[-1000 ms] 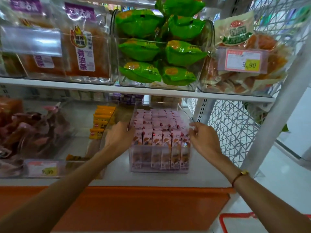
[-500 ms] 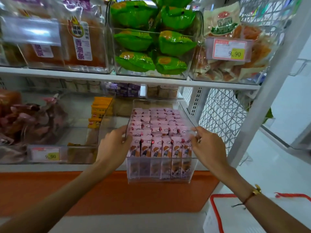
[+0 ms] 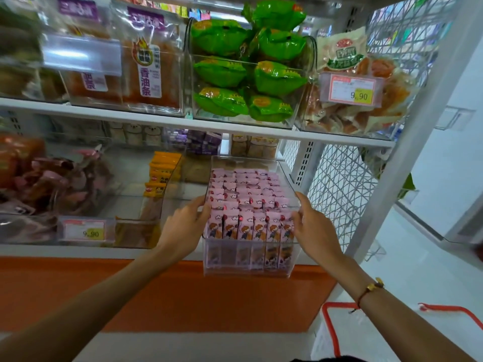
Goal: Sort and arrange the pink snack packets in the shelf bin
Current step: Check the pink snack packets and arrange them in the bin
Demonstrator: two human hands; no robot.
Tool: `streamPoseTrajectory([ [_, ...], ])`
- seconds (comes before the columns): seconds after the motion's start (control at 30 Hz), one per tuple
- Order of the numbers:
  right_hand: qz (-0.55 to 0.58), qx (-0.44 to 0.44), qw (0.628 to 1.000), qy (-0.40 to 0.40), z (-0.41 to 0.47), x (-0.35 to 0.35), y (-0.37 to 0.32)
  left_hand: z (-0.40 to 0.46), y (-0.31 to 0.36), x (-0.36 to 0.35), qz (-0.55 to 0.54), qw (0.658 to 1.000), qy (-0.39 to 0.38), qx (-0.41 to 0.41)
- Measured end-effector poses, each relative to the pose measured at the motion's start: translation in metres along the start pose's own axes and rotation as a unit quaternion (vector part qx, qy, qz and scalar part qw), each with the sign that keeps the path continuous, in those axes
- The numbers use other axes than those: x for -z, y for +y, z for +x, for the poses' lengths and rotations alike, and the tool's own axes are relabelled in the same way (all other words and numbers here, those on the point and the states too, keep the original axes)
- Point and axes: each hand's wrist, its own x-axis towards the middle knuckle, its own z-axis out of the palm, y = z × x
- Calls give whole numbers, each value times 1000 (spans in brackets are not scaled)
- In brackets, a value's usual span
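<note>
Shelf point(image 3: 183, 250): white, carrying clear bin point(image 3: 247, 267) at front edge, overhanging slightly.
Pink snack packets point(image 3: 248, 205): upright in rows, filling bin.
Left hand point(image 3: 183, 227): gripping bin's left wall, fingers curled over rim.
Right hand point(image 3: 315, 229): gripping right wall likewise.

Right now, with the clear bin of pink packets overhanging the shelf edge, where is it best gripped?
By its two side walls near the front, one hand from each side: the clear bin is wide, open-topped and packed with upright pink packets. The left hand and right hand already grip there.
</note>
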Motion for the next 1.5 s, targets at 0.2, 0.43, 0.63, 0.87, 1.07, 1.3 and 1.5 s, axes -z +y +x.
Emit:
streamPoseTrajectory([
  [0.2,-55,-27,998,-3,-3,15,-10,-1,2,2,-93,995,-20,24],
  [0.43,-41,137,989,38,59,-7,-54,6,-6,8,-256,965,-34,47],
  [0.63,-21,129,984,-123,155,-76,-85,6,-9,1,-236,971,9,32],
  [0.87,-37,72,986,-148,193,-120,-91,11,-20,7,-288,954,-59,53],
  [1.07,91,13,988,-124,203,-120,-92,14,-19,4,-276,958,-40,65],
  [1.3,279,-32,957,76,179,-104,-95,14,-22,5,-287,955,-40,65],
  [1.5,454,-121,860,198,139,-52,-101,13,-20,13,-252,965,-37,68],
])
